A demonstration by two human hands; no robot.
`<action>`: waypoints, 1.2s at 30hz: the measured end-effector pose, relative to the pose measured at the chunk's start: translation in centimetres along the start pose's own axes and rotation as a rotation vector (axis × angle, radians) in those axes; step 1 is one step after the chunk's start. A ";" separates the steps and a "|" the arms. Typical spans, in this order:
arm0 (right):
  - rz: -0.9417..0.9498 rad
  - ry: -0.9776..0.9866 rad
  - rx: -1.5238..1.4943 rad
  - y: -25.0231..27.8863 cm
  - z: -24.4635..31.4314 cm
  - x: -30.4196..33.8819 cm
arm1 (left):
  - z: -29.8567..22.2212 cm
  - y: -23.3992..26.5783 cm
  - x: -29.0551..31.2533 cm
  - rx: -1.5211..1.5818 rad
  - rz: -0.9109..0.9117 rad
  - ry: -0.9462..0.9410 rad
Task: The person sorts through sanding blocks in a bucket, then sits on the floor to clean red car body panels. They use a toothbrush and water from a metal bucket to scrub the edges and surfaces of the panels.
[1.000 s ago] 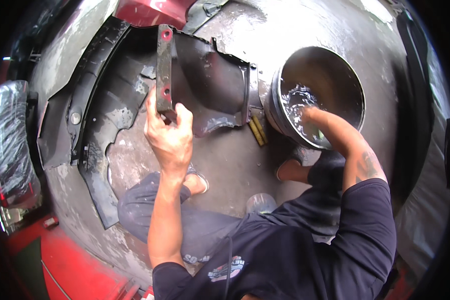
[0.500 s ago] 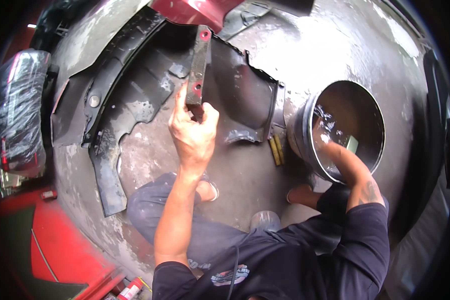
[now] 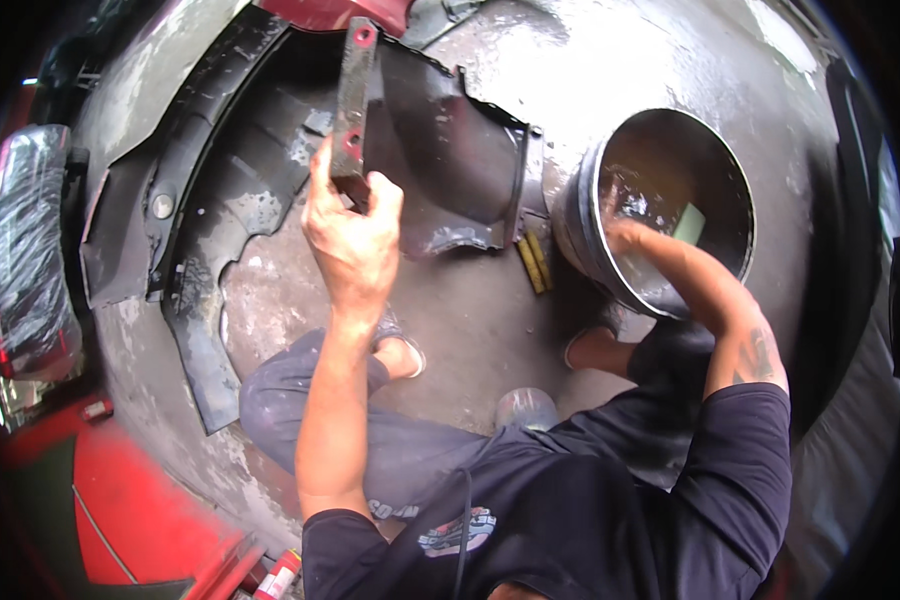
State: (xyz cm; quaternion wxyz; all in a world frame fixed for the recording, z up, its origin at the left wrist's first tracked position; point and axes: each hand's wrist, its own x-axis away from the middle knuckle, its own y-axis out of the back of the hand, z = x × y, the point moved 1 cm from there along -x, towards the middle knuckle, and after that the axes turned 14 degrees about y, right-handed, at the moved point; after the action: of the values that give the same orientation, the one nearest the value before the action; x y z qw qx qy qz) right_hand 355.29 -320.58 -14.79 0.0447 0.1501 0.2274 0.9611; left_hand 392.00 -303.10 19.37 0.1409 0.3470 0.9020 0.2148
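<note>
My left hand (image 3: 352, 238) grips the lower end of a long dark metal bracket (image 3: 355, 90) with red-ringed holes and holds it upright over a black plastic car liner panel (image 3: 270, 190) lying on the wet concrete floor. My right hand (image 3: 622, 235) reaches down into a round metal bucket (image 3: 610, 260) holding water; its fingers are under the surface and I cannot tell whether they hold anything. A pale flat piece (image 3: 688, 222) lies in the bucket near the hand.
A yellow-handled tool (image 3: 534, 262) lies on the floor between the panel and the bucket. My bent knees and sandalled feet (image 3: 402, 352) are below. A red car body (image 3: 120, 500) and a plastic-wrapped part (image 3: 25, 260) stand at the left. A small bottle cap (image 3: 526, 406) shows near my lap.
My left hand has kept its grip on the bracket. My right hand has stayed in the bucket's water. The view has shifted, so everything sits further right.
</note>
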 end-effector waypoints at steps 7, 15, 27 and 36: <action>0.026 -0.361 0.078 9.1 11.7 5.6 | 0.9 0.1 0.1 0.042 -0.019 -0.097; -0.668 -0.101 -0.464 12.7 25.4 12.6 | -1.9 0.1 1.6 0.065 0.004 -0.168; -1.170 0.618 -0.231 14.5 48.1 3.3 | -4.1 -6.8 4.0 0.144 -0.123 -0.282; -1.121 0.404 0.689 12.6 39.9 -10.6 | -5.1 -7.8 4.7 0.171 0.052 -0.250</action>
State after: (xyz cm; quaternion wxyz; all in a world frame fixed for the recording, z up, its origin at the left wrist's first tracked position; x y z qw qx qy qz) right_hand 377.46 -316.52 22.04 0.4417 -0.1667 0.5672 0.6748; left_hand 382.18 -306.52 19.51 0.2164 0.4052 0.8831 0.0958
